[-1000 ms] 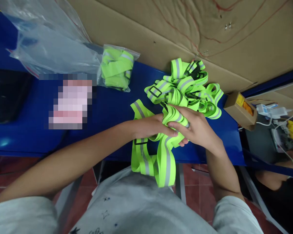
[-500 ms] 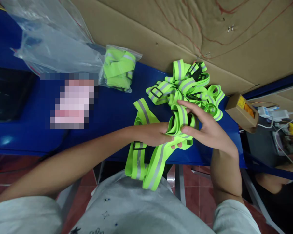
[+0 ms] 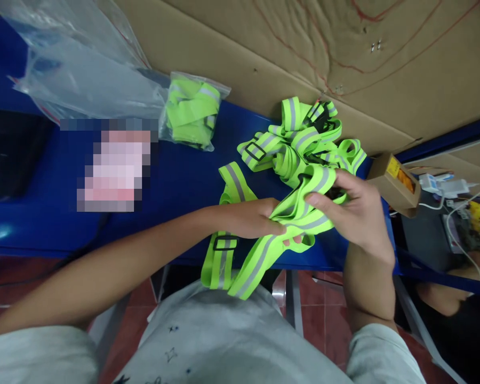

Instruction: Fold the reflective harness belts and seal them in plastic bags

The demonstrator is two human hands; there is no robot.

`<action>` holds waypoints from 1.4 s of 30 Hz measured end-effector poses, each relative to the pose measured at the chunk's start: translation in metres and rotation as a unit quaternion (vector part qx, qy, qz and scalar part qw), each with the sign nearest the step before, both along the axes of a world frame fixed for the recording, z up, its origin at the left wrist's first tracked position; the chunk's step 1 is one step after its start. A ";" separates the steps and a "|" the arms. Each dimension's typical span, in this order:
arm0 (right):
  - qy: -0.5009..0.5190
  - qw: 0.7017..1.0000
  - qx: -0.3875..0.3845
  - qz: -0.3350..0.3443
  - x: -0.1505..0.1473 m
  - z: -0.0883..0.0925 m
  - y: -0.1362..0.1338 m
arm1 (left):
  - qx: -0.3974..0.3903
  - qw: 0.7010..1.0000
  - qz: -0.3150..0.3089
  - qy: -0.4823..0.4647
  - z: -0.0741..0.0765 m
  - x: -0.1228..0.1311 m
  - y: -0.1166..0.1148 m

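Note:
A neon-green strap with a grey reflective stripe [image 3: 300, 213] is stretched between my two hands over the near edge of the blue table [image 3: 176, 181]. My left hand [image 3: 250, 217] pinches its folded end. My right hand [image 3: 354, 210] grips the other end, fingers curled over it. Loose loops of the same strap with a black buckle [image 3: 224, 242] hang off the table edge toward my lap. Just beyond my hands lies a tangled pile of more green reflective straps [image 3: 304, 141].
A clear bag packed with green straps [image 3: 192, 109] lies at the back. Empty clear plastic bags [image 3: 76, 69] are at the far left. Cardboard [image 3: 344, 48] stands behind the table. A small brown box [image 3: 396, 181] sits at the right edge, cables beyond it.
My right hand has moved right and pulled the strap out taut from my left hand. The hanging loops have risen a little.

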State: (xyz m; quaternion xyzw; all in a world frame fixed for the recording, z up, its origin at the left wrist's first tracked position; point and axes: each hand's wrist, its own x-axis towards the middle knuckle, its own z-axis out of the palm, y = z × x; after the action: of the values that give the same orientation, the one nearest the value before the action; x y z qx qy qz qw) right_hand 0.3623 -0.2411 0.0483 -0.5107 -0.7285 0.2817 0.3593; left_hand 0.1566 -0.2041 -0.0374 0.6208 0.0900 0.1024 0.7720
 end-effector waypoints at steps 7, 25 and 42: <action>0.042 0.999 -0.033 0.003 -0.004 0.002 0.010 | -0.024 0.998 -0.051 -0.008 -0.004 0.002 -0.002; -0.133 0.990 -0.006 0.053 0.008 0.022 0.005 | 0.029 0.982 0.186 -0.014 0.019 -0.004 0.008; -0.053 0.989 0.125 -0.057 -0.014 0.002 0.013 | -0.073 0.992 0.097 -0.019 0.015 -0.004 0.001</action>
State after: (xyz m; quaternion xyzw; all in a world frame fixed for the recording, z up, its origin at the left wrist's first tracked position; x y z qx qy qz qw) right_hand 0.3484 -0.2286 0.0503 -0.5168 -0.7455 0.1397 0.3971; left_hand 0.1526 -0.2029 -0.0228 0.5491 0.1427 0.1820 0.8031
